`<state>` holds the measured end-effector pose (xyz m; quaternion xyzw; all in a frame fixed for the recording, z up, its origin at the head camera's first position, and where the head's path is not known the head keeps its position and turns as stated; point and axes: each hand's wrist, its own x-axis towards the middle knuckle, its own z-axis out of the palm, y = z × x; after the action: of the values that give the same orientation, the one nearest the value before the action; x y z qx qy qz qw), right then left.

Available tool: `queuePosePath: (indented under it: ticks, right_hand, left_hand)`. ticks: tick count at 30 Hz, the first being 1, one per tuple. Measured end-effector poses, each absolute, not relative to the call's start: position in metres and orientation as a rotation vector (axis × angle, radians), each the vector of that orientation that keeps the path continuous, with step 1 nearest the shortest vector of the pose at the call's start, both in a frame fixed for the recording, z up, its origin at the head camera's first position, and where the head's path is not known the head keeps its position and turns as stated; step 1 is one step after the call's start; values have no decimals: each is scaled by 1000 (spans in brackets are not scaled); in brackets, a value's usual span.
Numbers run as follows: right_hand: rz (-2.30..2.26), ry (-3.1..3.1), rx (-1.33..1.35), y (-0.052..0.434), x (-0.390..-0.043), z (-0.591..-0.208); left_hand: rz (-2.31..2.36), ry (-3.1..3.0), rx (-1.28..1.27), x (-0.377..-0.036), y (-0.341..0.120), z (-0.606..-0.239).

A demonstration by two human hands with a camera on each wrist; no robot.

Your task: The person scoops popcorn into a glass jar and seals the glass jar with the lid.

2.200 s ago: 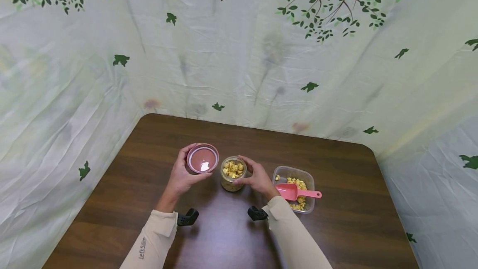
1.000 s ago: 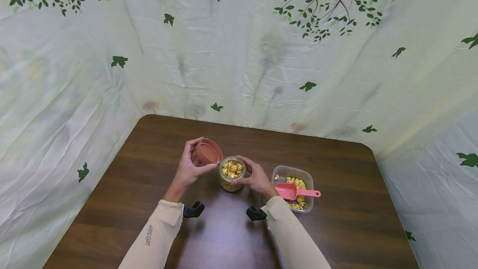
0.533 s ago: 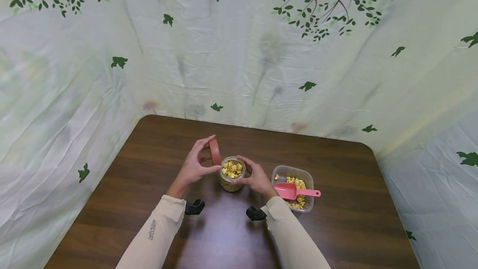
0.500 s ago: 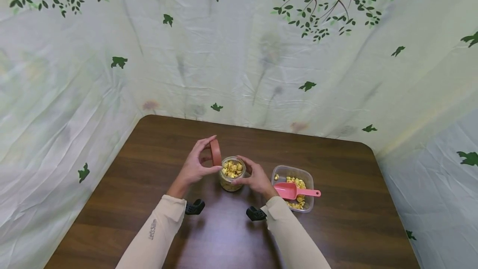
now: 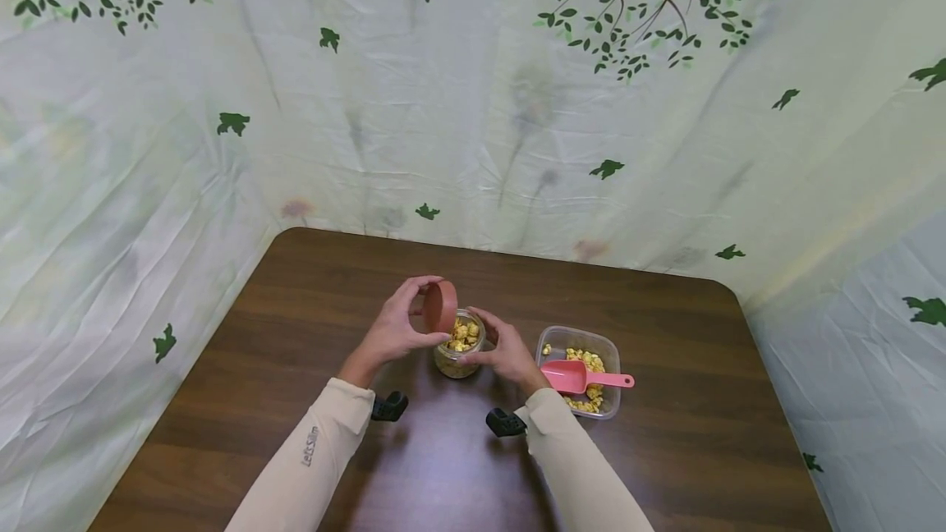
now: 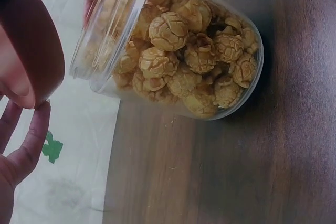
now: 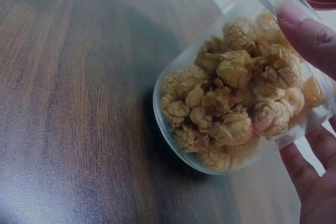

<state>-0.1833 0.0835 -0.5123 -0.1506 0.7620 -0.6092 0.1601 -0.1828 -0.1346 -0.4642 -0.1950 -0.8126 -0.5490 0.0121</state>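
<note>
My left hand (image 5: pixel 399 327) holds a reddish-brown round lid (image 5: pixel 441 307) by its edge, tilted, over the left side of the jar's mouth. In the left wrist view the lid (image 6: pixel 31 40) stands just off the rim. The clear jar (image 7: pixel 236 87) is filled with caramel popcorn (image 6: pixel 184 51) and stands upright on the table. My right hand (image 5: pixel 506 351) grips the jar near its neck, with the thumb (image 7: pixel 310 35) on one side and fingers round the other.
To the right of the jar sits a clear plastic tub (image 5: pixel 616 351) with some popcorn in it. A pink scoop (image 5: pixel 569 377) lies across the tub, handle pointing right. The brown wooden table (image 5: pixel 687 401) meets a leaf-printed cloth backdrop (image 5: pixel 473 105) behind.
My left hand has turned the lid from facing up to tilted, then moved it right until it overlaps the jar's mouth. The right hand and jar have stayed put.
</note>
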Motion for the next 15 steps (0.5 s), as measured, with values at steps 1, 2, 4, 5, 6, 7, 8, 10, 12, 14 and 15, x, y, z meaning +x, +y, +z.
queuePosePath:
  ticks: [1,2,4,5,6,7,8,10,12,14,15]
  right_hand:
    - [-1739,2181,-422,83,-184,-514]
    - [-1734,2186,-415,84,-184,-515]
    - [-1728,2192,-407,84,-184,-516]
    - [-1730,2192,-410,84,-184,-516]
    - [-1729,2192,-410,84,-184,-516]
    - [-1731,2191,-410,84,-184,-516]
    - [-1734,2188,-412,84,-184,-515]
    - [-1740,2187,-424,84,-184,-516]
    - [-1740,2184,-422,84,-182,-512]
    - [-1745,2185,-422,84,-182,-512]
    - [-1749,2185,-421,84,-182,-512]
  left_hand:
    - [-1676,-2554,-620,-183,-134,-464]
    - [-1636,-2576,-636,-184,-134,-463]
    - [-1554,-2625,-659,-184,-133,-462]
    - [-1507,-2647,-670,-185,-133,-461]
    - [-1460,-2666,-680,-185,-132,-461]
    - [-1415,-2685,-691,-186,-132,-461]
    - [-1375,-2702,-699,-186,-131,-461]
    - [-1313,-2737,-704,-187,-131,-462]
    - [-1279,-2765,-708,-187,-129,-462]
    - [-1267,-2782,-711,-188,-128,-463]
    - [-1262,-2787,-714,-189,-127,-463]
